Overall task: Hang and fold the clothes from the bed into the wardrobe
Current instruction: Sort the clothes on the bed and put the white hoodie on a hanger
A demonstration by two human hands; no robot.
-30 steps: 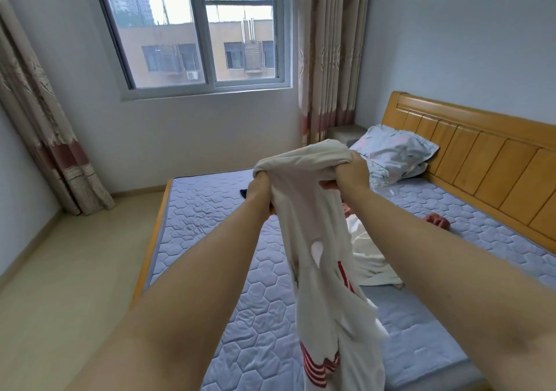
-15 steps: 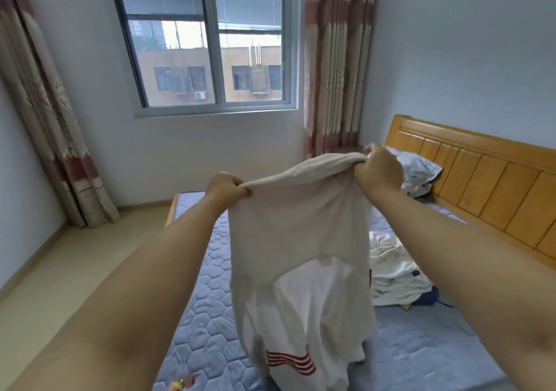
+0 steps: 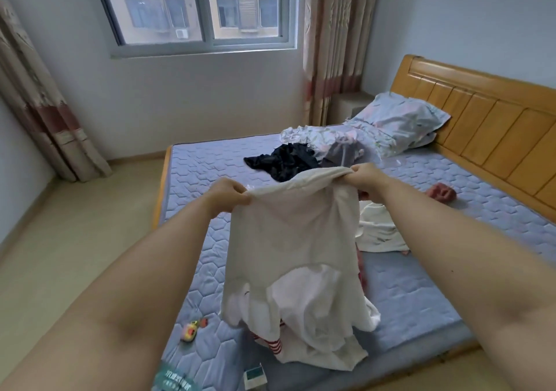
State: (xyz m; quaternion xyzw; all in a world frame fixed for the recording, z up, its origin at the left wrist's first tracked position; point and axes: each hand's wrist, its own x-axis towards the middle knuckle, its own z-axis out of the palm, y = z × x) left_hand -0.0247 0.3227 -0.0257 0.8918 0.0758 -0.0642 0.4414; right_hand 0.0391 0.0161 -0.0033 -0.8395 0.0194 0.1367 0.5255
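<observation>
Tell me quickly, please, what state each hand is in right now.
Left hand: grips the white shirt by its top edge.
Right hand: grips the same top edge.

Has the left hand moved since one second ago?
Yes. The left hand moved left, away from the right hand, toward the left bed edge, spreading the shirt.

Two hands (image 3: 227, 193) (image 3: 365, 177), one held garment (image 3: 288, 240), one pillow (image 3: 400, 120), two curtains (image 3: 39, 105) (image 3: 334, 44)

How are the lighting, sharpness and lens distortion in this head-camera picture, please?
Head view: soft, even daylight from the window, no glare or hard shadows; wide-angle distortion swells the forearms toward the bottom corners; the white garment is fairly sharp.
</observation>
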